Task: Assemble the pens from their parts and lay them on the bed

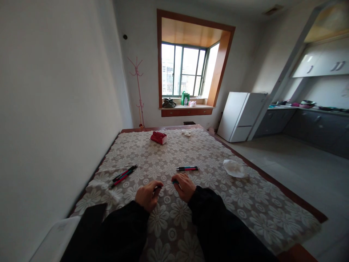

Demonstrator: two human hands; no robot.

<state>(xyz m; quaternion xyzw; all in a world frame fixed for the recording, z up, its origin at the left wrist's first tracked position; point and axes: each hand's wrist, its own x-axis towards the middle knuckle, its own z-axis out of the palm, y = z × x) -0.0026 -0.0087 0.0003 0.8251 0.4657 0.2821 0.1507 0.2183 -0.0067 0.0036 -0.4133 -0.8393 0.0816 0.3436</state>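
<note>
My left hand (pixel 147 195) is closed in a pinch above the patterned tablecloth (pixel 171 214). A small black piece (pixel 157 188) pokes out between its thumb and finger, perhaps part of a pen. A short gap separates it from my right hand (pixel 185 186), whose fingers are curled around a small teal-blue piece (pixel 175 181); most of that piece is hidden. Just beyond my right hand lie pens (pixel 187 168) side by side, with black, blue and pink parts. Farther left, more pens (pixel 123 176) with black, blue and pink barrels rest at a slant.
A red tissue pack (pixel 158 138) and a crumpled white scrap (pixel 186 134) lie toward the table's far end. Crumpled clear plastic (pixel 233 168) is on the right. At lower left are a black flat object (pixel 87 225) and a white box (pixel 54 238). A wall borders the left side.
</note>
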